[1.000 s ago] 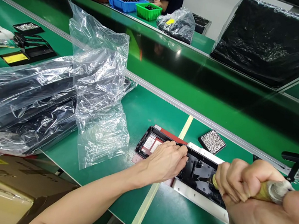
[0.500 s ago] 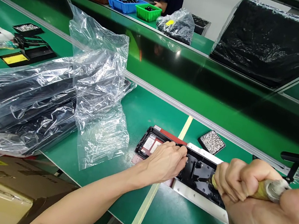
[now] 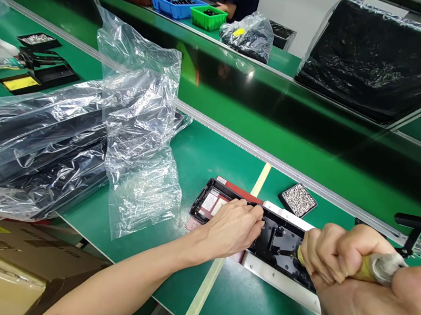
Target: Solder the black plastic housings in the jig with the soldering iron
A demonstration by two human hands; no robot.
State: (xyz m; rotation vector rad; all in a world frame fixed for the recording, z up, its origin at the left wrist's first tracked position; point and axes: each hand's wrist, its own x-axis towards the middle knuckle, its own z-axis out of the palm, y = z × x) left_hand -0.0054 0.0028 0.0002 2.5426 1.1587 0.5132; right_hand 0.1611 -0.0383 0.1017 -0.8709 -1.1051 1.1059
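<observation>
At four o'clock, a tool (image 3: 368,267) is clenched in the right hand (image 3: 353,286). At five, the left hand (image 3: 232,227) is curled over a black frame (image 3: 281,239), grasp unclear.

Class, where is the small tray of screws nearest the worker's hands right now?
In the head view, the small screw tray sits right of centre on the green bench, just beyond the long black plastic housing.
</observation>
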